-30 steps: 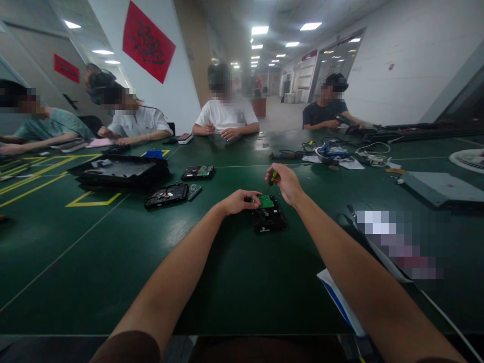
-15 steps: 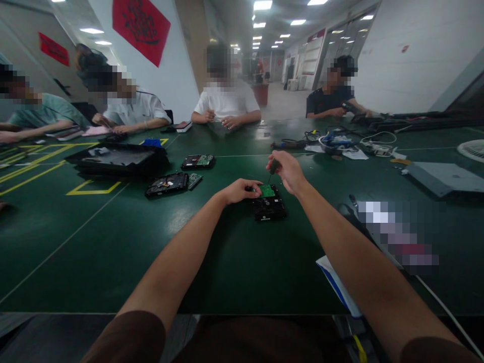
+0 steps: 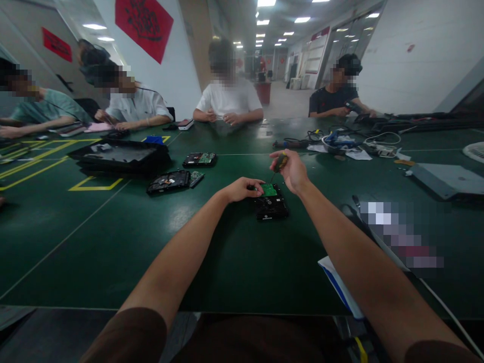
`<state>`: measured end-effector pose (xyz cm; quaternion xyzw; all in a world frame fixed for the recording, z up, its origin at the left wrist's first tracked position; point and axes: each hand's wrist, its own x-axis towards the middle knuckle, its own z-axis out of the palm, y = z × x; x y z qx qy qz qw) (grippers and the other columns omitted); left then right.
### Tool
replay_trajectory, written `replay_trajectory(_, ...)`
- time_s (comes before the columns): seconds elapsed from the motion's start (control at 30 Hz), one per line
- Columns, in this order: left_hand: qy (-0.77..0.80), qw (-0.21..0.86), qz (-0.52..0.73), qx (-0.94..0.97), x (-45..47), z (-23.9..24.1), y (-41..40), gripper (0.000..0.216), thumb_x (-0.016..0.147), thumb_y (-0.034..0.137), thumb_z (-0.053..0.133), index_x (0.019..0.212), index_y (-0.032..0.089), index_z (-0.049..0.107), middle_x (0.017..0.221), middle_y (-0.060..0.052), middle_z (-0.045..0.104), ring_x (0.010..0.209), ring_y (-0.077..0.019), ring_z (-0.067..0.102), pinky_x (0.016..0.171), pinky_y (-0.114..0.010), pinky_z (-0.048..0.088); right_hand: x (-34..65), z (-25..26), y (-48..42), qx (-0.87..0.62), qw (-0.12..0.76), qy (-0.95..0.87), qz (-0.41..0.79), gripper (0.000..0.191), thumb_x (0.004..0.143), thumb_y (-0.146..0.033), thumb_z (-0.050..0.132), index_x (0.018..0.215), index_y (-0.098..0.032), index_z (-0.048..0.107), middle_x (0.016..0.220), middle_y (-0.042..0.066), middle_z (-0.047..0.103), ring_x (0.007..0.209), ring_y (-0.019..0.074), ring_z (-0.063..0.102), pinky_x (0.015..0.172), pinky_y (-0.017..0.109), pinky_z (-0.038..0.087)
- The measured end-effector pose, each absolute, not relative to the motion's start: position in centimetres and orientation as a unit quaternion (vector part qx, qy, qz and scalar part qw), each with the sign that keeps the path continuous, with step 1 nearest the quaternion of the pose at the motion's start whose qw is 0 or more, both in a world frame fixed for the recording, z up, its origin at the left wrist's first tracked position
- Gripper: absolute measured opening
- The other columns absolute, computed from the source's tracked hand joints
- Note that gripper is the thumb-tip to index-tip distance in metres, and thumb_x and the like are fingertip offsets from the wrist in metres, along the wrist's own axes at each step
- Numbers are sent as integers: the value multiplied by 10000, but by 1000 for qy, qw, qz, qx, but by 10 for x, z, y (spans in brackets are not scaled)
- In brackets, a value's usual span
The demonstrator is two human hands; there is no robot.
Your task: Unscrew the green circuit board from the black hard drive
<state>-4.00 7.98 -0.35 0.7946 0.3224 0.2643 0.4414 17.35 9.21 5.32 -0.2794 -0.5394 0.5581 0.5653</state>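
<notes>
A black hard drive lies on the green table in front of me, its green circuit board facing up at the far end. My left hand is closed on the drive's far left edge, with fingertips at the circuit board. In my right hand is a screwdriver with a dark and yellow handle. Its thin shaft tilts down toward the board; whether the tip touches a screw is too small to tell.
Left of centre lie another hard drive, an opened drive and a small board. Behind them sits a black tray. Cables and a grey metal box are at right. Several people sit across the table.
My right hand has tipped the screwdriver over to the right, so more of its handle shows. My left hand stays on the hard drive. The view has shifted slightly.
</notes>
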Motion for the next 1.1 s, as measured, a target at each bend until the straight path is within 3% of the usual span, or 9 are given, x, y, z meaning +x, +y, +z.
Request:
replay_trajectory(0.13,320,448,264,791,-40,-5,82,159,811,252,728,937,158,749,1387,-120,609,1382,-261,479,1164,-433,301,173,52,93,-297,574,-548,531,339,815,-576,668,826,-237,679,757,-1,637,700,150,617,676,309,484)
replay_trajectory(0.27,317,442,266,796,-40,-5,82,151,822,236,717,945,154,745,1367,-125,623,1393,-256,468,1162,-430,302,169,51,93,-324,587,-542,507,360,711,-534,798,766,-238,601,720,-29,620,697,137,611,642,270,475)
replay_trajectory(0.4,323,438,262,797,-40,-5,82,162,825,249,718,951,152,743,1390,-130,604,1391,-257,470,1155,-431,307,168,50,93,-298,581,-538,533,356,792,-581,702,805,-242,595,716,-19,650,681,145,643,671,294,499)
replay_trajectory(0.57,321,444,267,793,-40,-4,81,183,814,276,730,949,153,748,1417,-135,582,1382,-261,480,1151,-422,314,169,52,93,-303,578,-534,537,406,845,-643,605,796,-241,634,626,-27,587,567,127,581,629,297,475)
replay_trajectory(0.7,326,442,267,792,-39,-3,79,195,813,290,735,950,152,750,1408,-134,590,1380,-261,482,1153,-413,309,171,55,90,-282,570,-526,565,473,882,-659,492,813,-227,673,645,-3,608,609,140,597,653,301,479)
replay_trajectory(0.8,321,447,272,789,-39,-3,79,206,807,302,742,940,145,753,1353,-141,630,1382,-263,478,1149,-417,310,172,55,90,-278,564,-530,568,427,881,-601,523,802,-214,685,672,10,633,644,143,610,671,298,484)
replay_trajectory(0.97,329,446,273,787,-40,-6,82,233,802,321,749,956,147,756,1427,-156,568,1360,-282,501,1156,-439,292,169,52,92,-288,572,-521,564,328,808,-541,664,766,-216,663,703,-1,641,663,144,632,676,294,492)
replay_trajectory(1.1,315,450,271,791,-41,-6,83,211,815,316,741,947,151,754,1416,-151,578,1379,-273,480,1147,-426,312,167,53,90,-291,573,-514,568,341,801,-563,655,778,-223,650,715,-5,649,683,154,653,685,299,497)
